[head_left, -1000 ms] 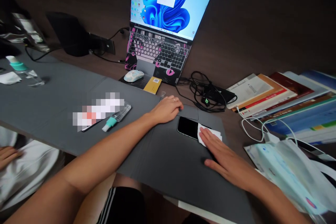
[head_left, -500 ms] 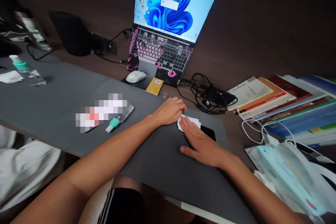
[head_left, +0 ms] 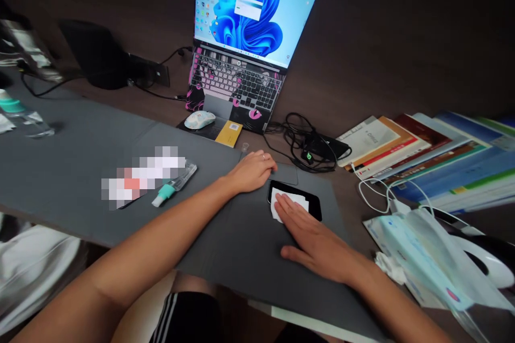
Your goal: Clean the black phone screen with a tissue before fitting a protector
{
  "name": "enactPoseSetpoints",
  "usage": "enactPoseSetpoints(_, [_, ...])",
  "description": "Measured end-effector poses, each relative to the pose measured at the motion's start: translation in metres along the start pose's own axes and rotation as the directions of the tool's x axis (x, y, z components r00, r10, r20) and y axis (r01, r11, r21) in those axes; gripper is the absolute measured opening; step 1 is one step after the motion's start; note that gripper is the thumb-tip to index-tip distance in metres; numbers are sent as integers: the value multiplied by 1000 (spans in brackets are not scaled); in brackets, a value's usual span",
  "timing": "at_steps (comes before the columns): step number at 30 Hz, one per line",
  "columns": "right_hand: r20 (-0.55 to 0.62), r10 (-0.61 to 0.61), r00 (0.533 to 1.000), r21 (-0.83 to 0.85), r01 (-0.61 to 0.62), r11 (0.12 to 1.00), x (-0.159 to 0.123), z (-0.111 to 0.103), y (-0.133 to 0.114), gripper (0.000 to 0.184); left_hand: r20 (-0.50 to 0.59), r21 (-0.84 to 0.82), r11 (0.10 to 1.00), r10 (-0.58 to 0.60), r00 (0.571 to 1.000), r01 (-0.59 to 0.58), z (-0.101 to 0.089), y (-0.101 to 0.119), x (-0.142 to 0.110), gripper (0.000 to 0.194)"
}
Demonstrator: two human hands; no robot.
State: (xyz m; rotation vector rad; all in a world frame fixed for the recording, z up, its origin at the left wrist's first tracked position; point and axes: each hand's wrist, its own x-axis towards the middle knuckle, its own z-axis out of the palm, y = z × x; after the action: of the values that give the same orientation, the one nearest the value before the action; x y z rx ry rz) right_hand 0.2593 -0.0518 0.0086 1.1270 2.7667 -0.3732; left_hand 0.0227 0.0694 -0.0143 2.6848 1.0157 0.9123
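A black smartphone (head_left: 315,204) lies flat on the grey desk mat (head_left: 241,241), with a folded white tissue (head_left: 277,211) on its screen. My right hand (head_left: 306,228) presses the tissue down with outstretched fingers, thumb held apart on the mat side. Beyond the phone's left corner, my left hand (head_left: 253,170) rests palm down, its fingers loosely bent and nothing visible in them. A clear, thin-edged sheet (head_left: 286,173) lies beside its fingertips. Left of my forearm is a clear spray bottle with a teal collar (head_left: 166,192), next to a pixelated flat item (head_left: 137,179).
A laptop (head_left: 237,83) stands at the back, with a mouse (head_left: 199,120) and yellow packet (head_left: 230,133) before it. Black cables (head_left: 295,142) tangle beside it. Books (head_left: 406,144) and a pale blue package (head_left: 426,262) occupy the right. Another bottle (head_left: 30,120) is far left.
My right hand has slid the tissue towards me across the phone, baring its far edge. My left hand stays nearly in place. The whole view has shifted slightly.
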Motion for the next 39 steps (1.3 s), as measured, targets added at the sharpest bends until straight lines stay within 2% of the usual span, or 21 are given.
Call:
enactPoseSetpoints(7, [-56, 126, 990, 8, -126, 992, -44, 7, 18, 81, 9, -17, 1000, 0, 1000, 1, 2, 0, -1, 29])
enactPoseSetpoints(11, [-82, 183, 980, 6, -183, 983, -51, 9, 29, 81, 8, -9, 1000, -25, 1000, 25, 1, 2, -1, 28])
enactPoseSetpoints(17, [-73, 177, 982, -14, -178, 984, -37, 4, 43, 80, -50, 62, 973, -217, 975, 220, 0, 1, 0, 30])
enactPoseSetpoints(20, [-68, 173, 982, -27, -175, 984, -27, 3, 48, 82, -58, 65, 966, -246, 968, 250, 0, 1, 1, 31])
enactPoseSetpoints(25, [-44, 153, 987, -44, -155, 987, -8, -2, 45, 87, -49, 73, 967, -243, 969, 246, -2, 3, 1, 32])
enactPoseSetpoints(29, [-8, 121, 993, -30, -122, 992, 11, -8, 36, 92, -27, 84, 968, -236, 971, 237, -3, 3, 0, 32])
enactPoseSetpoints(34, [-19, 53, 998, 29, -52, 998, 33, -12, 20, 97, 8, 84, 974, -213, 977, 211, -2, 2, -1, 33])
enactPoseSetpoints(39, [1, 27, 1000, 102, -27, 994, 39, -13, 3, 102, 51, 75, 984, -167, 985, 163, -1, -1, -4, 37])
